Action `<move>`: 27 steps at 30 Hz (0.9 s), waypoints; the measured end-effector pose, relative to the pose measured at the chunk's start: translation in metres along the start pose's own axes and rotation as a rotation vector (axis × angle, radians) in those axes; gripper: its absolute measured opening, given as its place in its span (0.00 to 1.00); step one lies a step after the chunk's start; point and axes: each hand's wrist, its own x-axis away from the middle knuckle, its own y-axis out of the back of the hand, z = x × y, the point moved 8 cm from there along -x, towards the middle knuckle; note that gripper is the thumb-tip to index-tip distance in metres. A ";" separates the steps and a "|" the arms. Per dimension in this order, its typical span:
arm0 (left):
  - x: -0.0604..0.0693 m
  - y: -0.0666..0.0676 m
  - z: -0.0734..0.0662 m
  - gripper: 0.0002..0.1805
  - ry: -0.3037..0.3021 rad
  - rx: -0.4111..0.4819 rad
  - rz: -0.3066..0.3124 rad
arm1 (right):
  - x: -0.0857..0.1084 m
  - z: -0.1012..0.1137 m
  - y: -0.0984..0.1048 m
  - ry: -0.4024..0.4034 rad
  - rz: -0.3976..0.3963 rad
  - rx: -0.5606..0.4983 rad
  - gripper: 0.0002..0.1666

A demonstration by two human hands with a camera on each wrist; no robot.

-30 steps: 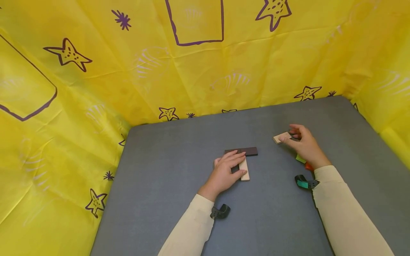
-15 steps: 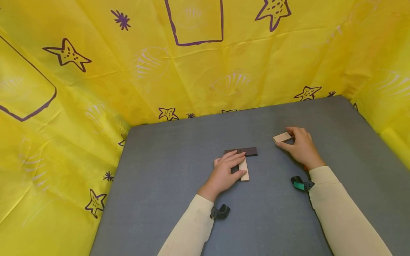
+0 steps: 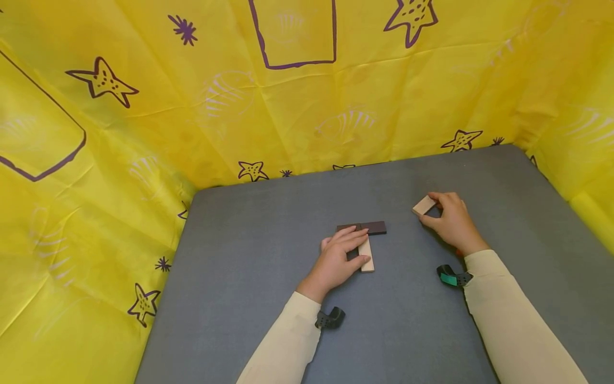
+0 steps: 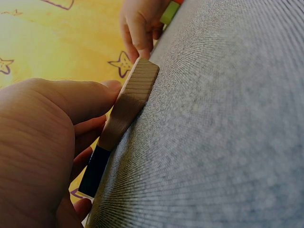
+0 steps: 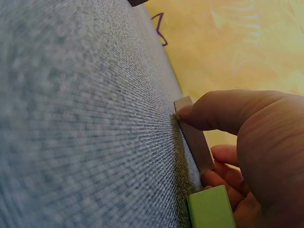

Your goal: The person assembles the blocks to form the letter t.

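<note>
My left hand point(image 3: 336, 261) rests on a light wooden block point(image 3: 366, 257) and a dark block whose left part the fingers cover. A second dark block point(image 3: 374, 228) lies end to end with it, at the top of the light one. In the left wrist view my thumb touches the side of the light block point(image 4: 138, 80). Farther right, my right hand point(image 3: 453, 221) pinches another light wooden block point(image 3: 424, 205) between thumb and fingers. The right wrist view shows that block point(image 5: 195, 140) low at the cloth surface.
A green block point(image 5: 212, 209) stands close beside my right hand in the right wrist view. Under the right wrist a bit of red point(image 3: 459, 253) peeks out. The grey table point(image 3: 249, 256) is bordered by yellow patterned cloth point(image 3: 297, 117) at the back and sides.
My right hand has closed its thumb and fingers on the light block and turned it slightly. It now covers the green block in the head view. The left hand has stayed in place.
</note>
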 end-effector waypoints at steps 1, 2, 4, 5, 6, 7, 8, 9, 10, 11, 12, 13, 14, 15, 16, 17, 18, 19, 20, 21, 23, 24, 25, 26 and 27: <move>0.000 0.000 0.000 0.30 0.000 -0.002 -0.001 | 0.000 0.000 0.000 0.000 0.003 0.000 0.42; 0.000 0.000 0.000 0.30 0.001 -0.003 -0.001 | 0.000 0.000 0.000 0.000 0.006 -0.003 0.42; 0.000 0.000 0.000 0.30 0.004 0.004 0.002 | 0.001 0.001 0.001 0.003 0.009 -0.004 0.42; 0.000 0.000 0.000 0.30 0.007 0.012 0.005 | 0.001 0.001 0.001 0.005 0.011 -0.003 0.42; 0.000 0.000 0.000 0.30 0.009 0.018 0.008 | 0.001 0.001 0.001 0.006 0.012 -0.004 0.42; 0.000 0.000 0.000 0.30 0.011 0.025 0.012 | 0.001 0.002 0.001 0.008 0.014 -0.004 0.42; 0.000 0.000 0.000 0.30 0.012 0.029 0.014 | 0.001 0.002 0.001 0.010 0.015 -0.004 0.42; 0.000 -0.001 0.000 0.30 0.013 0.033 0.016 | 0.001 0.002 0.002 0.013 0.016 -0.003 0.42; 0.000 -0.001 0.000 0.30 0.014 0.033 0.018 | 0.000 0.003 0.002 0.018 0.016 -0.002 0.41; 0.000 0.000 0.000 0.30 0.015 0.036 0.019 | 0.000 0.004 0.002 0.024 0.017 0.000 0.41; 0.000 0.000 0.000 0.30 0.014 0.032 0.016 | 0.000 0.006 0.002 0.030 0.018 0.002 0.41; 0.000 0.000 -0.001 0.30 0.013 0.029 0.015 | -0.001 0.007 0.002 0.037 0.018 0.004 0.41; -0.001 0.001 -0.001 0.30 0.012 0.028 0.014 | -0.001 0.009 0.002 0.043 0.019 0.004 0.40; -0.001 0.001 -0.001 0.30 0.012 0.032 0.013 | -0.001 0.010 0.002 0.049 0.021 0.006 0.40; -0.001 0.002 -0.002 0.30 0.013 0.035 0.013 | -0.001 0.012 0.002 0.054 0.024 0.008 0.40; -0.001 0.002 -0.002 0.30 0.013 0.037 0.013 | -0.002 0.013 0.002 0.057 0.027 0.008 0.40; -0.002 0.002 -0.002 0.30 0.013 0.037 0.014 | -0.002 0.014 0.002 0.057 0.032 0.010 0.40; -0.002 0.002 -0.002 0.30 0.015 0.043 0.017 | -0.002 0.015 0.002 0.057 0.036 0.010 0.40; -0.002 0.002 -0.002 0.30 0.016 0.045 0.019 | -0.002 0.016 0.002 0.056 0.041 0.011 0.40; -0.002 0.002 -0.002 0.30 0.017 0.046 0.022 | -0.002 0.016 0.002 0.055 0.045 0.012 0.40; -0.002 0.001 -0.002 0.30 0.019 0.036 0.024 | -0.002 0.017 0.002 0.053 0.051 0.010 0.40; -0.001 0.002 -0.002 0.30 0.020 0.034 0.026 | -0.001 0.017 0.002 0.051 0.054 0.009 0.41; -0.001 0.001 -0.002 0.30 0.021 0.034 0.028 | -0.001 0.018 0.002 0.051 0.053 0.008 0.41; -0.001 0.001 -0.003 0.30 0.021 0.030 0.028 | -0.001 0.019 0.002 0.051 0.052 0.008 0.41; -0.001 0.001 -0.003 0.30 0.022 0.033 0.030 | -0.001 0.020 0.002 0.051 0.048 0.006 0.41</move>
